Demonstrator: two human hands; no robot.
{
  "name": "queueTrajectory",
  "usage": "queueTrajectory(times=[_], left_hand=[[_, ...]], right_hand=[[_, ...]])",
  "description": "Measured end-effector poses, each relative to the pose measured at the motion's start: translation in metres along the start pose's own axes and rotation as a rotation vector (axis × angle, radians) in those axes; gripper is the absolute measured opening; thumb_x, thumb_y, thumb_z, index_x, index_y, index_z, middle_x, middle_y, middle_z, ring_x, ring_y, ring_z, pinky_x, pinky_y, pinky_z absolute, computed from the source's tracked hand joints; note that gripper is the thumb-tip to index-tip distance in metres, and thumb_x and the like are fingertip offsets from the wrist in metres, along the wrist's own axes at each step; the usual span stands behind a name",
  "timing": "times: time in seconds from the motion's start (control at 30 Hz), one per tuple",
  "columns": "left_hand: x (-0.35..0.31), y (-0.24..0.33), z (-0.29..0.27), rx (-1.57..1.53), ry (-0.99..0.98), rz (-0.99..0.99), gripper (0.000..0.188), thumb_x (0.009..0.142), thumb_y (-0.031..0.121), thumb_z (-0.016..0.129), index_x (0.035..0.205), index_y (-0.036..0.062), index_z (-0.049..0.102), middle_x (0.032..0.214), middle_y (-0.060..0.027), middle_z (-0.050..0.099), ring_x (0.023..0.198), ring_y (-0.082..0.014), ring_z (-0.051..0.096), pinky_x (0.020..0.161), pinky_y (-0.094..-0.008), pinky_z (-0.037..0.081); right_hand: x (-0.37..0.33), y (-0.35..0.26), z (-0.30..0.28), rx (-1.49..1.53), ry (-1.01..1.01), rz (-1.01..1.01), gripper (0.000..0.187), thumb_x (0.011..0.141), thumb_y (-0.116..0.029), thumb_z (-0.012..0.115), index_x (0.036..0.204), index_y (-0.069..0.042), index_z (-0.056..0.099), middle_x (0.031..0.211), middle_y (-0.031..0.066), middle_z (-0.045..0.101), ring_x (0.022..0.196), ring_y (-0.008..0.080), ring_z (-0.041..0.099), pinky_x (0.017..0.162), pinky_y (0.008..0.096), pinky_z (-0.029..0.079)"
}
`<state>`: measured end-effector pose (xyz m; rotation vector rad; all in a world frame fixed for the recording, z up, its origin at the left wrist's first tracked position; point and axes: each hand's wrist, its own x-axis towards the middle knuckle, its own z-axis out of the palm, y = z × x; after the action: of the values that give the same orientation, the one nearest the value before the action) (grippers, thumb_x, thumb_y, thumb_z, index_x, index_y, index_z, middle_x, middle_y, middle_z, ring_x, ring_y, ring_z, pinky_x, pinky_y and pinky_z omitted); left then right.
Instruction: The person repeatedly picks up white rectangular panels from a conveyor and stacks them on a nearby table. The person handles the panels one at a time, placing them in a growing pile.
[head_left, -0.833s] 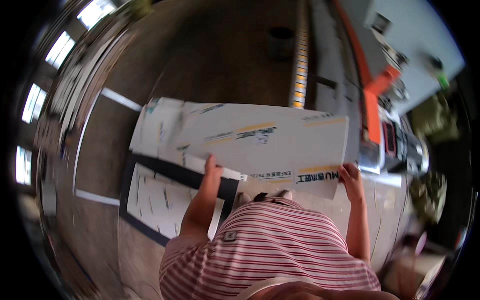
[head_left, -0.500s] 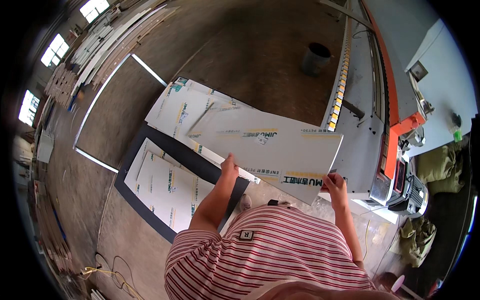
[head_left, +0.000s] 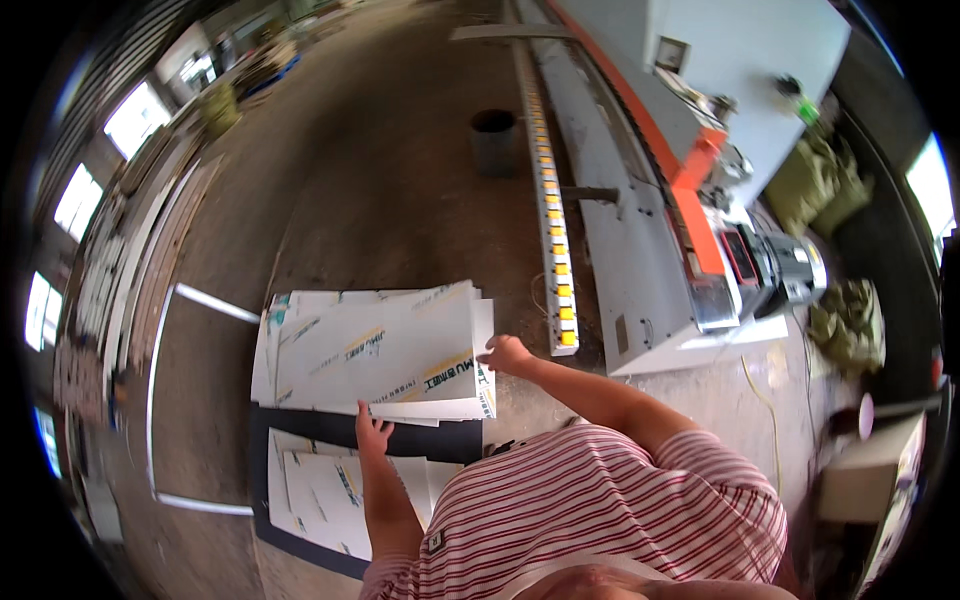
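A white rectangular panel (head_left: 400, 345) with printed film lies on top of a stack of similar panels (head_left: 484, 330), its edges slightly askew to those below. My left hand (head_left: 374, 432) is at the near edge of this panel, fingers apart, one fingertip at the edge. My right hand (head_left: 508, 355) is just beside its right edge, over the rim of the stack, fingers partly bent and apart. Neither hand visibly grips the panel. Nearer me, more white panels (head_left: 325, 490) lie on a dark sheet (head_left: 440, 437), partly hidden by my left forearm.
To the right stands a long grey machine (head_left: 620, 240) with an orange rail and a track of yellow rollers (head_left: 557, 240). A dark metal bucket (head_left: 494, 145) is on the floor beyond. Long boards (head_left: 125, 250) are piled far left, beside a white floor frame (head_left: 152, 400).
The top panel has moved left and now lies on the stack. Both hands have loosened from its edges. The view has turned to the right.
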<state>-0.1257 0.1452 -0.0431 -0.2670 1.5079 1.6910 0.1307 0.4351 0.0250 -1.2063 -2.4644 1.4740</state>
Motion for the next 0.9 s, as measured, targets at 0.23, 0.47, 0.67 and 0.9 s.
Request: queueTrajectory(times=[0.23, 0.47, 0.67, 0.9], left_hand=[[-0.013, -0.084, -0.026, 0.828, -0.228, -0.074, 0.036, 0.087, 0.033, 0.052, 0.114, 0.0119, 0.043, 0.103, -0.0062, 0.051, 0.088, -0.0148, 0.050, 0.069, -0.0382, 0.045], [-0.023, -0.119, -0.014, 1.201, -0.630, 0.016, 0.025, 0.085, 0.027, 0.054, 0.101, 0.0081, 0.048, 0.086, -0.0037, 0.051, 0.074, -0.0111, 0.049, 0.060, -0.0306, 0.043], [-0.025, -0.073, 0.050, 1.336, -0.678, 0.217, 0.018, 0.085, 0.022, 0.056, 0.089, 0.0049, 0.053, 0.072, -0.0015, 0.051, 0.063, -0.0080, 0.047, 0.053, -0.0241, 0.042], [0.018, -0.087, 0.076, 0.913, -0.642, 0.100, 0.015, 0.084, 0.017, 0.058, 0.089, 0.0032, 0.053, 0.070, -0.0005, 0.052, 0.057, -0.0047, 0.047, 0.046, -0.0186, 0.036]], right_hand=[[-0.026, 0.093, 0.004, -0.146, -0.271, 0.087, 0.031, 0.074, -0.030, 0.059, 0.090, -0.003, 0.062, 0.072, 0.0090, 0.065, 0.065, 0.0172, 0.065, 0.066, 0.0323, 0.049], [-0.073, 0.210, -0.013, -0.278, -0.153, 0.143, 0.024, 0.077, -0.027, 0.053, 0.075, -0.006, 0.065, 0.070, 0.0060, 0.065, 0.060, 0.0164, 0.064, 0.059, 0.0307, 0.050], [-0.121, 0.316, 0.022, -0.511, -0.024, 0.157, 0.027, 0.077, -0.030, 0.050, 0.071, -0.008, 0.065, 0.064, 0.0036, 0.064, 0.061, 0.0183, 0.064, 0.060, 0.0315, 0.051], [-0.161, 0.338, 0.033, -0.328, -0.134, 0.508, 0.031, 0.077, -0.031, 0.047, 0.070, -0.008, 0.066, 0.062, 0.0049, 0.064, 0.063, 0.0227, 0.063, 0.066, 0.0358, 0.051]])
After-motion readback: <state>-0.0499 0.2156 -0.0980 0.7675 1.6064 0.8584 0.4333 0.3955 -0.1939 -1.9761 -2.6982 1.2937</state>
